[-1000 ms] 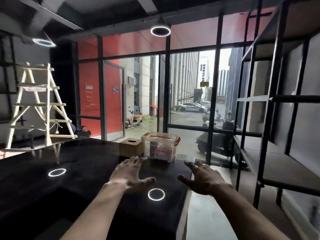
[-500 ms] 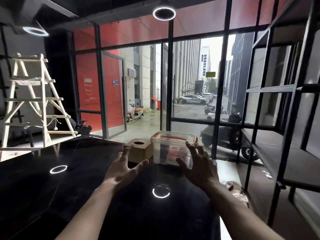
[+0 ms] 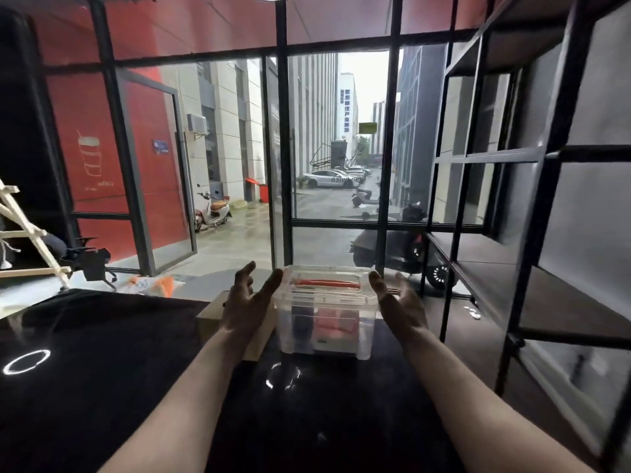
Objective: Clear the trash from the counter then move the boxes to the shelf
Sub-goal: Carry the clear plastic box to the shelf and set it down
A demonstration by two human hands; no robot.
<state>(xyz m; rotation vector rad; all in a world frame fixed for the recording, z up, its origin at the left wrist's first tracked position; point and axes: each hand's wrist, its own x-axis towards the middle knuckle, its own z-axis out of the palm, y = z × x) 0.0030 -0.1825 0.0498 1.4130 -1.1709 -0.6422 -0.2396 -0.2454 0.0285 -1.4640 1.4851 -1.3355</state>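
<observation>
A clear plastic box (image 3: 326, 322) with a red-handled lid stands at the far end of the black counter (image 3: 102, 370); dark and red items show through its walls. My left hand (image 3: 247, 305) is open at the box's left side, fingers at the lid's corner. My right hand (image 3: 399, 307) is open at its right side, fingertips by the lid's rim. Whether either palm presses the box I cannot tell. A brown cardboard box (image 3: 210, 320) sits just left of it, mostly hidden behind my left hand and forearm.
A black metal shelf unit (image 3: 512, 288) with bare dark boards stands to the right of the counter. A glass wall with black frames (image 3: 283, 165) is behind. A wooden ladder (image 3: 24, 233) leans at far left. Orange and white litter (image 3: 153, 285) lies on the floor beyond.
I have come closer to the counter's end. Both hands have gone forward from above the counter to either side of the clear box.
</observation>
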